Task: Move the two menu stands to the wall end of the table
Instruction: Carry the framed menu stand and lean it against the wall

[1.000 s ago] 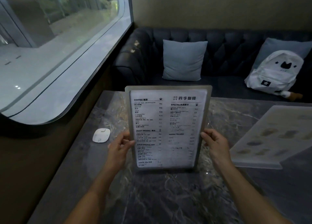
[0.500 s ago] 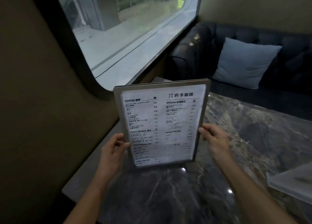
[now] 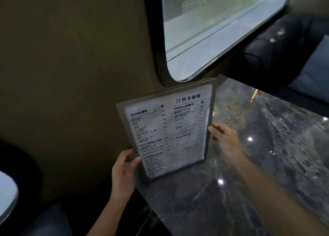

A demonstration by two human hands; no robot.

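A metal-framed menu stand (image 3: 169,129) with a white printed drinks list is held upright and slightly tilted at the wall end of the dark marble table (image 3: 258,164). My left hand (image 3: 124,171) grips its lower left edge. My right hand (image 3: 225,141) grips its right edge at mid height. The stand's lower edge is at or just above the tabletop near the table's left edge; contact cannot be told. The second menu stand is out of view.
A brown wall (image 3: 71,75) stands right behind the stand, with a rounded window (image 3: 222,31) above the table. A dark sofa (image 3: 277,49) with a blue cushion (image 3: 315,72) lies beyond the table. A seat edge (image 3: 7,196) shows at the lower left.
Both hands have carried the menu stand left toward the wall, and my view has swung left with it. The second stand and the backpack have left the frame.
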